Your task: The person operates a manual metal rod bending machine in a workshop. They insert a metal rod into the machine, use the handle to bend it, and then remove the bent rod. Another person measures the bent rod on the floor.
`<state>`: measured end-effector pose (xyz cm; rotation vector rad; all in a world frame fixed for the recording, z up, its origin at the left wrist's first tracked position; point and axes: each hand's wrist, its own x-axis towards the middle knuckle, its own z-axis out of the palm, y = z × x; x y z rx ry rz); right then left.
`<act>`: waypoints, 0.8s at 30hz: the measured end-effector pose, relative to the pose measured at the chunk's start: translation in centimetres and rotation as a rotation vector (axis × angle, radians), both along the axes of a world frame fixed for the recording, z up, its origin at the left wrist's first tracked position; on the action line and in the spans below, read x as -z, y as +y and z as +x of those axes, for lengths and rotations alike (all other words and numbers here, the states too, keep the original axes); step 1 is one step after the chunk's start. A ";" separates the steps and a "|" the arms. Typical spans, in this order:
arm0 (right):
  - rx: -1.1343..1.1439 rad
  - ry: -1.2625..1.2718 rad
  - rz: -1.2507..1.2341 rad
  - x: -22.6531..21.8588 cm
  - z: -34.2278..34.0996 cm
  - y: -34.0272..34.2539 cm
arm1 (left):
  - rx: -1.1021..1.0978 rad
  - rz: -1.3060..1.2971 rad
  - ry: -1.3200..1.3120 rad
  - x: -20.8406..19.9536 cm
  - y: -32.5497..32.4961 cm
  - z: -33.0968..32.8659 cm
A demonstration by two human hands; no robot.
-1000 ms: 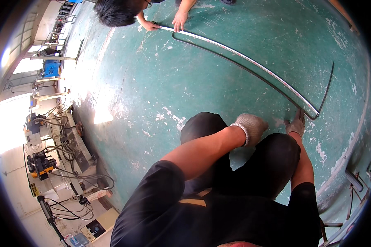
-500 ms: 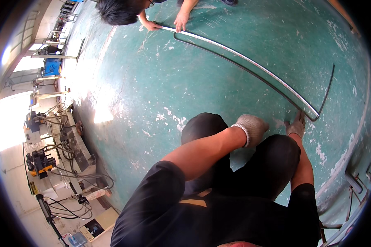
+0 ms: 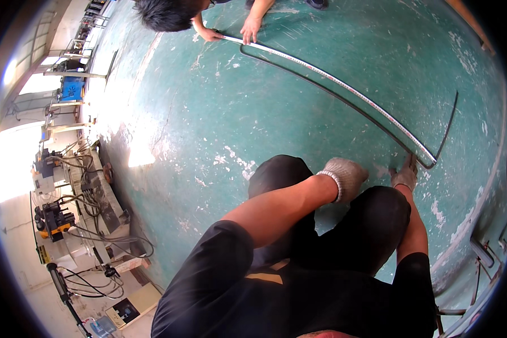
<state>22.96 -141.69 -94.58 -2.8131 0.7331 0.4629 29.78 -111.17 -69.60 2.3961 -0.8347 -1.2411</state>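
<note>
A long dark metal rod (image 3: 328, 90) lies on the green floor, with a bend at its right end where a shorter leg (image 3: 448, 125) runs away from me. Along its far side stretches a white measuring tape (image 3: 343, 85). My right hand (image 3: 404, 173), in a grey knit glove, reaches to the near corner of the rod. Its fingers are extended, the tips touching the rod by the tape's end, and the thumb is apart. My left hand (image 3: 345, 176), gloved too, is curled closed above my knees, with nothing visible in it. The other person's hands (image 3: 250, 29) hold the tape's far end.
Another person (image 3: 166, 14) crouches at the far left end of the tape. A bench with machines (image 3: 55, 221) and looping cables (image 3: 87, 197) lines the left side. Metal bars and a frame (image 3: 481, 253) stand at the lower right. A blue box (image 3: 72, 89) is farther back.
The whole view has shifted very slightly. My hands, the rod and the tape keep the same places relative to one another.
</note>
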 end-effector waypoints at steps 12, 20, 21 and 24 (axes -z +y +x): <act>-0.002 -0.028 0.008 0.6 -0.2 -0.3 | 0.010 -0.011 -0.008 0.1 0.0 0.0; 0.001 -0.041 0.007 0.6 -0.2 -0.4 | 0.012 -0.005 -0.003 0.5 0.0 -0.2; 0.001 -0.031 0.007 0.6 -0.2 -0.4 | 0.009 -0.007 -0.004 0.5 0.0 -0.2; 0.003 0.003 0.011 0.1 0.0 0.2 | 0.000 0.004 0.008 0.2 0.3 -0.2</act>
